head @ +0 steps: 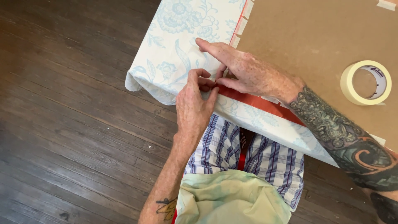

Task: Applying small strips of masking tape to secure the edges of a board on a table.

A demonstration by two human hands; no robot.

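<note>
floral cloth point(178, 45) wraps the near left corner of the brown board point(315, 33), hanging over the edge w/ a red strip point(257, 101) along the fold. left hand point(195, 103) grip closed, pinching the cloth fold at the corner to keep it tight; right hand point(248, 72) pressed flat, fingers spread, pinning cloth to board. masking tape roll point(367, 82) sits on the board near the right arm, w/in reach. dark wood floor point(62, 124) below.

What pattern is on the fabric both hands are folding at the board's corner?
Pale blue floral print on white fabric, clearest in the head view.
</note>
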